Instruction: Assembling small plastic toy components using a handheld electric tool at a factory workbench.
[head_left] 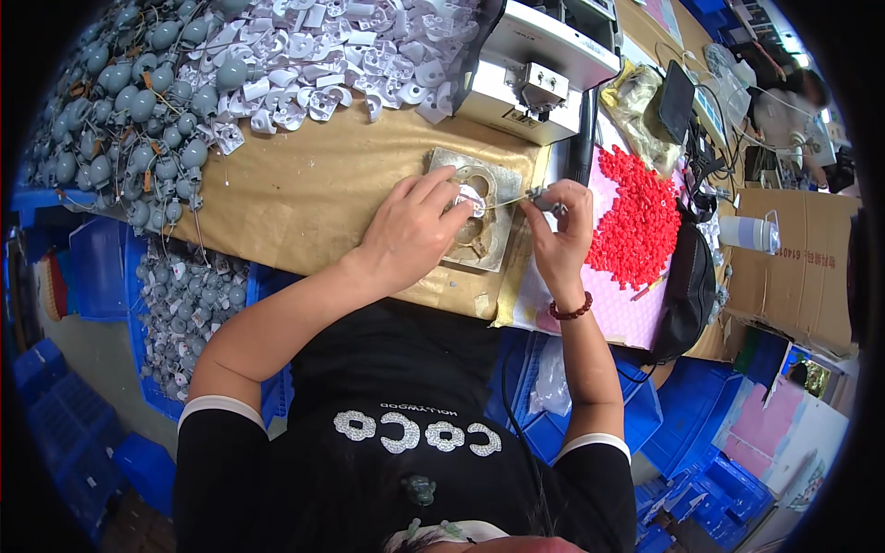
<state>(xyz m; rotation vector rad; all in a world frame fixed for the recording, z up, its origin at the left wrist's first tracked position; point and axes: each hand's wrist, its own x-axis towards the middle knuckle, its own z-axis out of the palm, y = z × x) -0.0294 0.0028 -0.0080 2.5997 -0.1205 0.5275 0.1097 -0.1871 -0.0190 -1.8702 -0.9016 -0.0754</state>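
Brown kraft paper (304,198) covers the bench; I log one head view only. On the paper sits a flat grey metal fixture plate (481,214) with rounded cut-outs, just left of a pink sheet (619,309). My left hand (412,232) rests on the plate, fingers curled down and pinching a small white plastic part (473,196) against it. My right hand (559,232) is closed around a slim grey metal hand tool (544,197), whose thin tip points left and reaches the white part; I cannot tell whether tip and part actually touch. A dark red bead bracelet (571,310) circles the right wrist. Heaped red plastic caps (638,217) lie on the pink sheet, just right of the right hand. Behind the plate stands a small grey benchtop machine (539,69). Far left: a pile of grey-green bulb-shaped parts with wires (138,101); beside it, a pile of white plastic brackets (336,60). Blue plastic crates (701,433) sit below the bench edge. Another person (793,111) works at far upper right.
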